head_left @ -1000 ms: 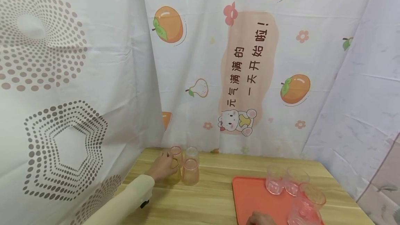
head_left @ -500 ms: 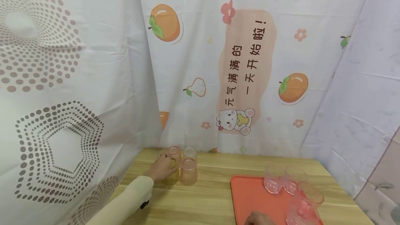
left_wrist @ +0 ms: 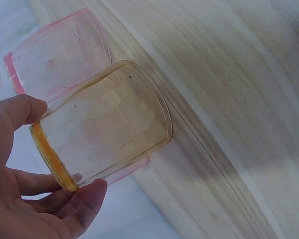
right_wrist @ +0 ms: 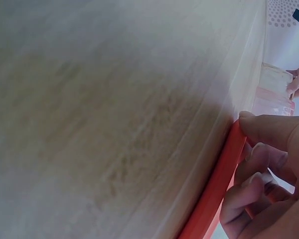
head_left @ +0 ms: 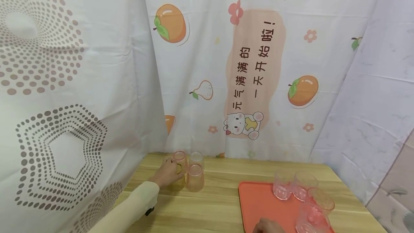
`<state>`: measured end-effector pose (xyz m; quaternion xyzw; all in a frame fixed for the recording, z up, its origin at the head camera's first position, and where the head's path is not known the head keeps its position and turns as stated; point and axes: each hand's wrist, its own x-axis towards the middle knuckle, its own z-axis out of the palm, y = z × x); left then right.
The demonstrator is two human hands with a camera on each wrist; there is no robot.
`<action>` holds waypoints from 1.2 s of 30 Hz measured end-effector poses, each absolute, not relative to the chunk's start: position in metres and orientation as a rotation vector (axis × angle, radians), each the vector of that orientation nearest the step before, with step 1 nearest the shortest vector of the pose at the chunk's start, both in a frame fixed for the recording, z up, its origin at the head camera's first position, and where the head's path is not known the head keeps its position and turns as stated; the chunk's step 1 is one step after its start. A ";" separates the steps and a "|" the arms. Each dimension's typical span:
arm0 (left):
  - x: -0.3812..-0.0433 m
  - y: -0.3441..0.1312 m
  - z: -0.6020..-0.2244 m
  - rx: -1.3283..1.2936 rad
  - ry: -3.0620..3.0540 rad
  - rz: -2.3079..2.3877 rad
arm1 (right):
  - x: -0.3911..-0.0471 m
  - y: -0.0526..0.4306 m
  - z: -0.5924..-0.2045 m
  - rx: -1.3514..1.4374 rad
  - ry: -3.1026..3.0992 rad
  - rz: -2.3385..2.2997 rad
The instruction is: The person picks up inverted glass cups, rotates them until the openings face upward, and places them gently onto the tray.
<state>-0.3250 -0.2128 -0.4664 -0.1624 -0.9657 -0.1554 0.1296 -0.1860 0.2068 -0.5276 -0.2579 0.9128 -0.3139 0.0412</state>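
My left hand [head_left: 168, 173] grips a yellow see-through cup [left_wrist: 104, 124] by its thick amber base, thumb on one side and fingers on the other. The cup is upside down, its wide rim down at the wooden table. Right beside it stand a peach-tinted cup [head_left: 195, 182], a pink cup [head_left: 181, 158] and a clear cup [head_left: 197, 158], also bottom up. My right hand [head_left: 269, 226] is at the front of the red tray [head_left: 258, 204], mostly cut off in the head view. In the right wrist view its thumb and curled fingers pinch the tray's rim [right_wrist: 220, 184].
On the tray's right part several see-through cups stand close together, among them a clear cup [head_left: 282, 191] and an orange-rimmed cup [head_left: 323, 200]. A printed curtain [head_left: 194, 125] hangs right behind the wooden table [head_left: 220, 197], with more curtains at both sides.
The head view has shifted slightly, then settled. My left hand stays on the yellow cup, and my right hand stays at the tray.
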 end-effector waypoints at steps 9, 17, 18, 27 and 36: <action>-0.327 -0.212 -0.464 -0.446 -2.843 -0.421 | -0.184 0.205 -0.526 -0.787 2.768 -1.007; -0.325 -0.216 -0.463 -0.507 -2.832 -0.365 | -0.186 0.208 -0.526 -0.810 2.758 -0.992; -0.325 -0.216 -0.463 -0.517 -2.827 -0.362 | -0.186 0.208 -0.526 -0.792 2.751 -0.994; -0.317 -0.218 -0.460 -0.501 -2.862 -0.406 | -0.185 0.207 -0.527 -0.796 2.786 -0.973; -0.306 -0.215 -0.452 -0.528 -2.862 -0.487 | -0.185 0.208 -0.538 -0.955 2.943 -0.941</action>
